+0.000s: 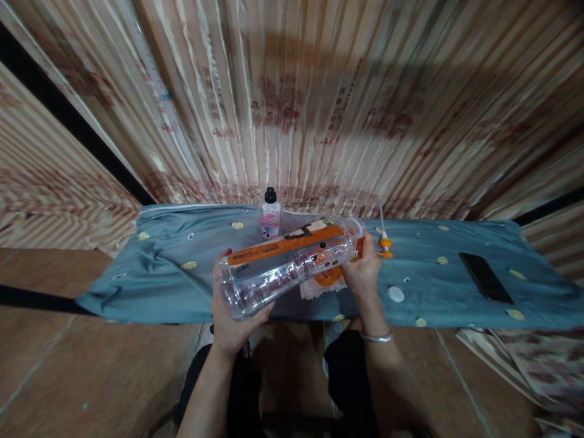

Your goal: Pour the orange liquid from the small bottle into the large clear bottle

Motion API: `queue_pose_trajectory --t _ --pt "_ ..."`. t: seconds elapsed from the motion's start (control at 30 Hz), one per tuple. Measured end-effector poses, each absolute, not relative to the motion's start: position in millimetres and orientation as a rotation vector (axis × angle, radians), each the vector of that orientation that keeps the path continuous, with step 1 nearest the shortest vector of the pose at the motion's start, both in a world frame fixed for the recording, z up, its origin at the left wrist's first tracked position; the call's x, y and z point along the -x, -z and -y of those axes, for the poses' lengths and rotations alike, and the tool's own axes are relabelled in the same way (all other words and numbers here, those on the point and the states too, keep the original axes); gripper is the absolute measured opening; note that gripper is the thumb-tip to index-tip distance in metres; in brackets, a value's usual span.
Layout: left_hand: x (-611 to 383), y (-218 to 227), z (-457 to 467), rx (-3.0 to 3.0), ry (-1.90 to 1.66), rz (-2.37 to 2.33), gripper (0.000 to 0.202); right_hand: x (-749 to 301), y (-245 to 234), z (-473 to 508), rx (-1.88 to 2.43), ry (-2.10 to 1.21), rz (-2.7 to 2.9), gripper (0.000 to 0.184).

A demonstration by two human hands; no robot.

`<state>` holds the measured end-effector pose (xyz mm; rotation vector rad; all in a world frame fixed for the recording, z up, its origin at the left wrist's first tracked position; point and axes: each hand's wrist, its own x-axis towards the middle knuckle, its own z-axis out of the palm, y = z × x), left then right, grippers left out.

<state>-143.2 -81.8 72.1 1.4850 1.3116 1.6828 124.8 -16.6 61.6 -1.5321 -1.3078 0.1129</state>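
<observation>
- Dark-clad knees (pixel 347 365) are seen nearest, over a brown tiled floor (pixel 68 365); a silver bangle (pixel 376 336) is worn on the right wrist.
- Left hand (pixel 232 316): fingers are clenched round the base of a clear bottle (pixel 283 267) from below.
- Right hand (pixel 362 271): closed on the neck end of the same bottle; the fingertips are hidden behind it.
- The bottle is held off the surface between both hands. Its long axis runs from low-left base to high-right mouth, orange label up. The base end is nearer the body, so the left hand is the nearer one.
- Under the bottle a blue cloth (pixel 173 267) is spread; whether a tabletop lies beneath cannot be told.
- On the cloth: a rag (pixel 314 291) with an orange disc (pixel 328 278) below the neck, a white cap (pixel 396 294) just right of the right hand, an orange fitting (pixel 385 244) on a cord, and a phone (pixel 486 277) well apart to the right.
- Farther back, a small black-capped bottle (pixel 270 214) stands upright.
- A striped curtain (pixel 319 109) closes the room behind.
</observation>
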Motion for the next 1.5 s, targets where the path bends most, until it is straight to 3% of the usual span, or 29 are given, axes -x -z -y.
queue_pose_trajectory --t 0.9,1.27,1.5 --pt "144.8 -68.9 81.3 -1.524 -1.685 -1.327 0.097 -125.3 -61.1 16.9 1.529 -0.095 1.324 0.057" --pt "143.8 -72.9 80.4 -1.587 -1.733 -1.364 0.093 -124.7 -61.5 17.1 1.524 -0.131 1.297 0.065" --pt "145.1 -69.4 81.0 -1.569 -1.711 -1.373 0.095 -125.5 -59.6 16.4 1.515 -0.055 1.323 0.058"
